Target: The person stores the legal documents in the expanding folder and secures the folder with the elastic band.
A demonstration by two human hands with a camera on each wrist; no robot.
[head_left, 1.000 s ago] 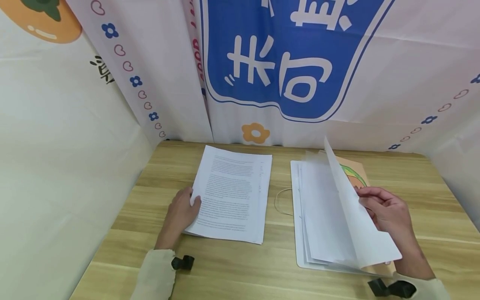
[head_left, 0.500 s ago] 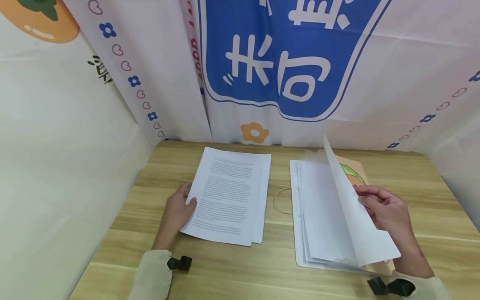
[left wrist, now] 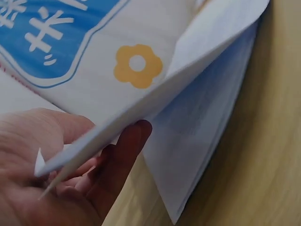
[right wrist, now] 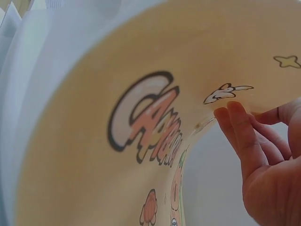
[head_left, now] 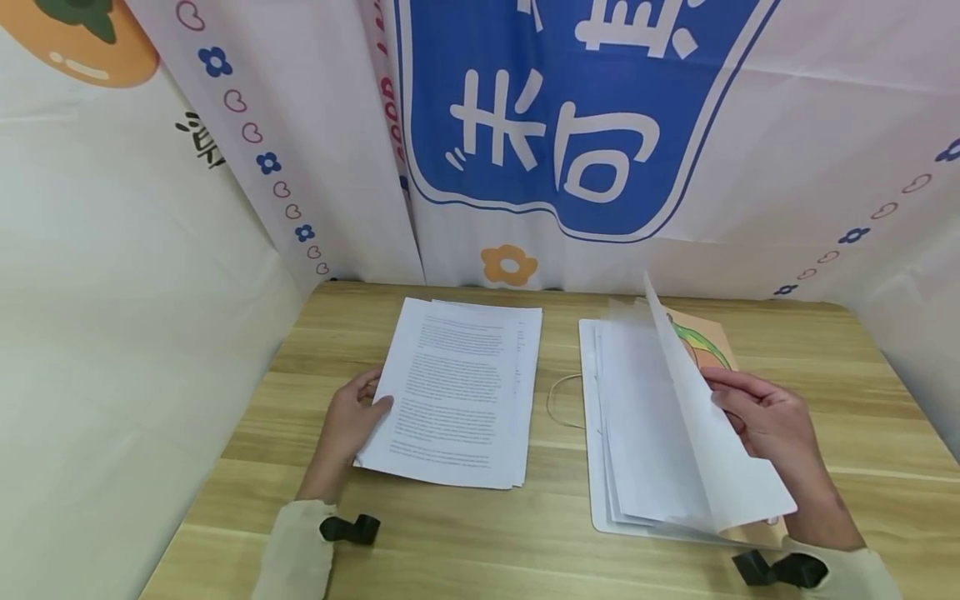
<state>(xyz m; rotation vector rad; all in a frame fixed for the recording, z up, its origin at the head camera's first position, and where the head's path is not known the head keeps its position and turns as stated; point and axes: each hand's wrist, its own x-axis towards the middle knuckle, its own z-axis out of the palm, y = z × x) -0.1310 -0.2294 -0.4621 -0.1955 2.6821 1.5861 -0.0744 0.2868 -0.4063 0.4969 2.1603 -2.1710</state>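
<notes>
My left hand [head_left: 349, 422] grips the left edge of a stack of printed papers [head_left: 453, 392], thumb on top and fingers underneath. Its sheets fan out unevenly. In the left wrist view that side of the papers [left wrist: 188, 141] bends up off the table. To the right, a folder [head_left: 593, 475] lies open with white sheets [head_left: 645, 433] inside. My right hand [head_left: 772, 421] pinches the edge of its raised cover [head_left: 697, 408], holding it up at a slant. The right wrist view shows the cover's tan outer side [right wrist: 84, 141] with cartoon print, curving toward the fingertips.
A thin cord loop [head_left: 555, 400] sticks out from the folder's left side, between it and the papers. The wooden table [head_left: 450, 550] meets a printed cloth backdrop [head_left: 645, 267] at the back. Pale cloth [head_left: 150, 333] hangs along the left side.
My left hand has moved slightly left and toward me, and the upper sheets have slid left over the lower ones. My right hand and the raised cover have shifted a little left.
</notes>
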